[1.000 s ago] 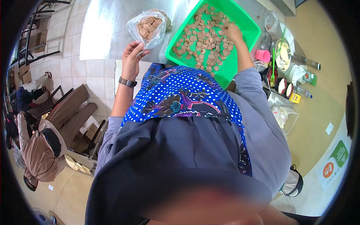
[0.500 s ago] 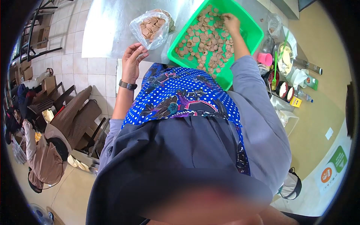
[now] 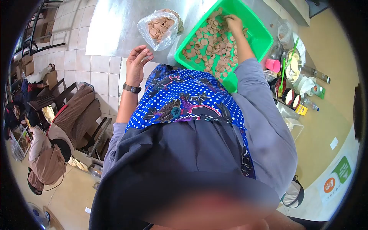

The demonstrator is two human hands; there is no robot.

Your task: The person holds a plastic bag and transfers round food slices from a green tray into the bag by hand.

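In the head view, a green plastic basin holds many thin round brown discs. My right hand reaches into its far side, fingers bent and drawn together at the discs; whatever they hold is too small to make out. Left of the basin, a clear plastic bag stands with its mouth open, filled with similar brown discs. My left hand hovers at the table's near edge just below the bag, empty, its fingers loosely curved and apart.
Both containers rest on a metal table. At the right are a pink cup, a green long-handled utensil, a metal bowl of pale food and a yellow box. Another person is at the lower left.
The view has shifted slightly, moving the table and basin a little rightward in the picture. My right hand remains among the discs, and my left hand stays beside the bag.
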